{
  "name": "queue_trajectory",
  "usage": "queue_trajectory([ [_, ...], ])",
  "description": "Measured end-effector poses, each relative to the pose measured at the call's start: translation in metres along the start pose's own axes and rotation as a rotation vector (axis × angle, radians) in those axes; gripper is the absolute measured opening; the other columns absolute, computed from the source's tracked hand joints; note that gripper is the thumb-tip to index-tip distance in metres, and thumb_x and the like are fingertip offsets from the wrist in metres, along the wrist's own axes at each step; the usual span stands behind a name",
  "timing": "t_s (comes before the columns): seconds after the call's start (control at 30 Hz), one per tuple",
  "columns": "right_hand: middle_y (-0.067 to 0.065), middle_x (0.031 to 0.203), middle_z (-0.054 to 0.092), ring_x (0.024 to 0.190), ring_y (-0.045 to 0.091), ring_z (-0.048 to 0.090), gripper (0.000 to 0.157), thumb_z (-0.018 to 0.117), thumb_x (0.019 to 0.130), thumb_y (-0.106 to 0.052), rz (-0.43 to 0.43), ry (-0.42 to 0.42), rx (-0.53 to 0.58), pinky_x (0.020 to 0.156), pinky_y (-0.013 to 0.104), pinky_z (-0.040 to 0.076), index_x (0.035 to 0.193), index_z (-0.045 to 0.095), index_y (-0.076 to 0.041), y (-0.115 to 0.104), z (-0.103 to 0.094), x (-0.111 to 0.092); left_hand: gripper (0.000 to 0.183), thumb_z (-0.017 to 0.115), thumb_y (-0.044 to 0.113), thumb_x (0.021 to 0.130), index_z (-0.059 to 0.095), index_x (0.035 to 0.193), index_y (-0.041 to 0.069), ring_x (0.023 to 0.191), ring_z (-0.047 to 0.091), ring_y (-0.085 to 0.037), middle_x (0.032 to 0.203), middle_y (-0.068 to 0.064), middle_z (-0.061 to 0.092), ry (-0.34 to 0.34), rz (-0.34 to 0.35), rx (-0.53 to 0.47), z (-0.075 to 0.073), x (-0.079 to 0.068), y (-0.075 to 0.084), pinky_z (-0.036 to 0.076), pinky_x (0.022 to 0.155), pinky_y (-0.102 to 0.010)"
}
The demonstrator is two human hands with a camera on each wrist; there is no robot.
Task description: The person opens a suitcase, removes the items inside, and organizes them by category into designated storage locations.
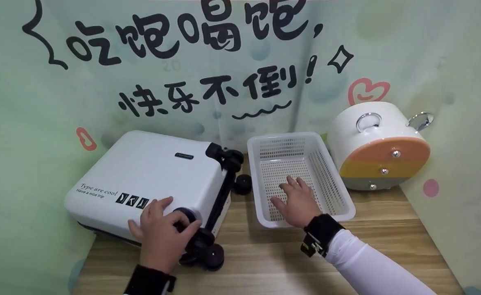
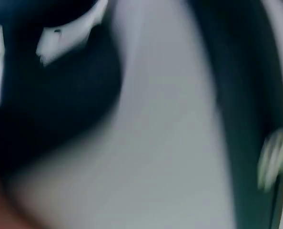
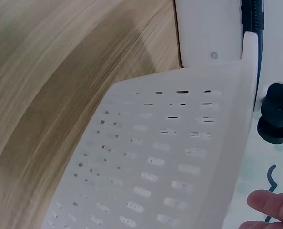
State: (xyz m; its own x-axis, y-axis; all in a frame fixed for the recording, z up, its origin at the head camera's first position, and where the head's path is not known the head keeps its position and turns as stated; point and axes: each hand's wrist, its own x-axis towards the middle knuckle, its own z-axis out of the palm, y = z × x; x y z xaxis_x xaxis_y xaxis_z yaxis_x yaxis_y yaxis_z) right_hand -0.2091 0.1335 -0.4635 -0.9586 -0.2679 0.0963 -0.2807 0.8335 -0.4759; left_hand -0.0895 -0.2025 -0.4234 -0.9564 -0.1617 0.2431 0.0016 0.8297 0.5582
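A white hard-shell suitcase lies flat on the left of the table, its black wheels turned to the right. My left hand is at its near corner, fingers spread over the shell, thumb and index finger beside a black wheel. Whether they touch that wheel, I cannot tell; the left wrist view is a blurred close-up of the white shell. Over the near part of a white perforated plastic basket my right hand is spread, holding nothing. No contents show in the basket.
At the back right stands a white drum-shaped container with metal ring handles and a striped orange, yellow and grey front. A printed cloth backdrop encloses the back and sides. The wood-grain table extends in front of the basket.
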Motion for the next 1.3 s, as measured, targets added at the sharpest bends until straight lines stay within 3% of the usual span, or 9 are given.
queue_trajectory([
  [0.1,0.031,0.163,0.039,0.153,0.054,0.026,0.059,0.064,0.105,-0.04,0.0,-0.006,0.008,0.123,0.069,0.018,0.144,0.059,0.004,0.001,0.001,-0.001,0.053,0.09,0.035,0.083,0.061,0.112,0.002,0.152,0.012,-0.055,0.162,-0.033,0.024,0.128,-0.185,-0.099,0.012,-0.006,0.012,0.004,0.117,-0.08],
  [0.23,0.031,0.161,0.041,0.153,0.054,0.027,0.058,0.064,0.105,-0.039,-0.006,-0.001,0.01,0.123,0.069,0.019,0.143,0.06,0.005,0.001,0.002,-0.003,0.089,0.086,0.02,0.08,0.037,0.149,-0.007,0.155,-0.014,-0.054,0.168,-0.037,0.0,0.183,-0.253,-0.164,0.016,-0.005,0.015,0.006,0.118,-0.079],
  [0.43,0.032,0.16,0.041,0.152,0.054,0.028,0.056,0.066,0.105,-0.037,-0.024,0.012,0.033,0.124,0.067,0.019,0.141,0.061,0.006,-0.001,0.002,-0.005,0.08,0.076,0.017,0.081,0.042,0.15,-0.002,0.155,-0.023,-0.049,0.17,-0.033,0.002,0.08,-0.235,-0.138,0.006,0.001,0.005,0.006,0.115,-0.083],
  [0.63,0.031,0.161,0.041,0.153,0.053,0.028,0.058,0.066,0.105,-0.038,-0.021,0.011,0.044,0.124,0.067,0.018,0.142,0.06,0.005,0.001,0.005,-0.007,0.08,0.073,0.018,0.083,0.04,0.154,0.005,0.155,-0.028,-0.044,0.174,-0.026,-0.007,-0.086,-0.217,-0.109,-0.018,0.011,-0.022,0.018,0.118,-0.077],
  [0.83,0.031,0.161,0.042,0.152,0.054,0.029,0.058,0.066,0.104,-0.038,-0.026,0.017,0.037,0.124,0.067,0.019,0.143,0.06,0.006,0.004,0.008,-0.008,0.081,0.074,0.016,0.084,0.037,0.155,0.005,0.153,-0.028,-0.052,0.173,-0.029,-0.008,-0.249,-0.12,-0.067,-0.046,0.022,-0.053,0.021,0.115,-0.08],
  [0.93,0.031,0.161,0.041,0.152,0.055,0.028,0.059,0.067,0.104,-0.038,-0.026,0.011,0.047,0.124,0.067,0.017,0.143,0.06,0.006,0.005,0.009,-0.009,0.081,0.073,0.013,0.084,0.037,0.156,0.004,0.153,-0.02,-0.058,0.171,-0.034,-0.003,-0.31,-0.08,0.006,-0.057,0.025,-0.057,0.022,0.112,-0.082],
  [1.03,0.031,0.161,0.041,0.152,0.055,0.027,0.058,0.067,0.104,-0.037,-0.025,0.009,0.062,0.124,0.068,0.017,0.142,0.06,0.006,0.006,0.009,-0.009,0.079,0.071,0.011,0.087,0.038,0.159,0.003,0.152,-0.004,-0.065,0.169,-0.038,0.009,-0.345,-0.069,0.128,-0.062,0.024,-0.041,0.022,0.11,-0.084],
  [1.13,0.031,0.162,0.039,0.153,0.055,0.026,0.057,0.067,0.104,-0.037,-0.019,0.01,0.073,0.123,0.069,0.018,0.142,0.06,0.006,0.006,0.008,-0.01,0.077,0.071,0.015,0.09,0.04,0.159,0.003,0.152,0.018,-0.061,0.165,-0.036,0.026,-0.322,-0.048,0.223,-0.059,0.019,-0.008,0.019,0.111,-0.084],
  [1.3,0.031,0.163,0.039,0.153,0.053,0.027,0.057,0.066,0.105,-0.037,-0.008,0.01,0.079,0.123,0.069,0.018,0.143,0.06,0.005,0.008,0.007,-0.011,0.081,0.077,0.025,0.092,0.04,0.161,0.006,0.149,0.035,-0.053,0.162,-0.03,0.039,-0.26,0.031,0.295,-0.027,0.023,0.045,0.017,0.111,-0.086],
])
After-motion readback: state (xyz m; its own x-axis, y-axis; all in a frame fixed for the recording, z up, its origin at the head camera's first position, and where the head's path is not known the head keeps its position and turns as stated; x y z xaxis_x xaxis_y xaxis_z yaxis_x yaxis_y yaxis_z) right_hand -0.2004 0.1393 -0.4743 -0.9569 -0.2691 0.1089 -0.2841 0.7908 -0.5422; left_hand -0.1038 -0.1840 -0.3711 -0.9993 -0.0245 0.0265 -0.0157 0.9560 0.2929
